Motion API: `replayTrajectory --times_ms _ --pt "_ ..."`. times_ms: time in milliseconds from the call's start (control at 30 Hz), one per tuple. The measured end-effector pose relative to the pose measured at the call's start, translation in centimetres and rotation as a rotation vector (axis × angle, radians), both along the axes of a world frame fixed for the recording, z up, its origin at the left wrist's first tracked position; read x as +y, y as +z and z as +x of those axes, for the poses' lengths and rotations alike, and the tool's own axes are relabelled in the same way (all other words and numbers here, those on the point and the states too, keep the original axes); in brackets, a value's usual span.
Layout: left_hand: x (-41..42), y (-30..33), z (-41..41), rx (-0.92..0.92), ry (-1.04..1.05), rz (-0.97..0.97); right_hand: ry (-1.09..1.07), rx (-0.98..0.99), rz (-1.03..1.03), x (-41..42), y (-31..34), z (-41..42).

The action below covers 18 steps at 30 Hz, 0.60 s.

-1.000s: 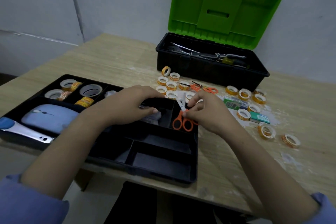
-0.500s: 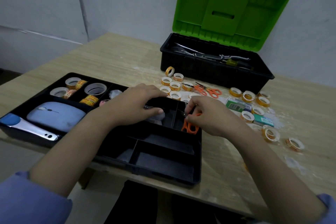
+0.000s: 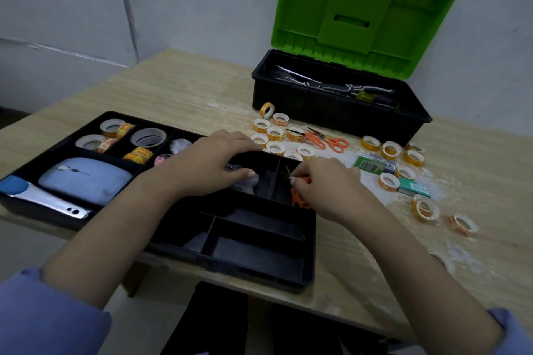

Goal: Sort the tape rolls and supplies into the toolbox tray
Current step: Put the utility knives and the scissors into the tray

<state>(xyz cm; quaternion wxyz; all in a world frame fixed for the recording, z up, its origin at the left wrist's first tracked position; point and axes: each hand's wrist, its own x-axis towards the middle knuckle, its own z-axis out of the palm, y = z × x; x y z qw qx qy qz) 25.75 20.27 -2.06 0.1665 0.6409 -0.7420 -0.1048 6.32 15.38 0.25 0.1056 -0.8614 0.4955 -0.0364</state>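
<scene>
Tray: a black toolbox tray [image 3: 161, 242] sits at the near edge of the wooden surface [image 3: 178, 95], divided into compartments.
Already sorted: several tape rolls [image 3: 147, 137] lie in the far-left compartments; a blue mouse [image 3: 83, 180] and a silver-and-blue tool [image 3: 43, 200] fill the near-left one.
In hand: the right hand [image 3: 326, 186] pinches small orange scissors [image 3: 298, 200] with curled fingers, lowering them into the tray's far-right compartment.
Other grip: the left hand [image 3: 213, 166] rests over the tray's middle, fingers loosely bent; whether it holds anything I cannot tell.
Left to do: many small orange tape rolls [image 3: 275, 133], a second pair of orange scissors [image 3: 326, 140] and green boxes [image 3: 372, 163] lie loose on the surface, between the tray and the open green-lidded toolbox [image 3: 340, 108].
Progress: seemingly under half done; the near compartments look empty.
</scene>
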Motion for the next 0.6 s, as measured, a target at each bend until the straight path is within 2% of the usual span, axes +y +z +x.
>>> replayTrajectory --times_ms 200,300,367,433,500,533,600 --pt "0.1 -0.1 0.0 0.026 0.000 0.000 0.051 0.113 0.019 0.5 -1.2 0.9" --pt "0.1 -0.2 0.1 0.033 0.001 0.007 0.088 0.128 0.094 0.4 -1.5 0.8" --pt "0.2 -0.2 0.1 0.033 -0.004 0.011 0.072 -0.025 0.106 -0.4 -1.2 0.5" --pt "0.2 -0.1 0.1 0.027 -0.003 0.017 0.016 -0.282 0.018 -1.9 -0.2 -0.1" --pt "0.2 -0.1 0.1 0.024 -0.002 0.020 -0.043 -0.434 -0.081 -4.0 0.7 -0.9" --pt "0.2 -0.2 0.1 0.023 -0.004 0.016 -0.055 -0.426 -0.120 -5.3 0.9 -1.2" --pt "0.1 -0.3 0.1 0.022 -0.001 0.015 -0.053 -0.276 -0.152 -8.4 0.4 -1.6"
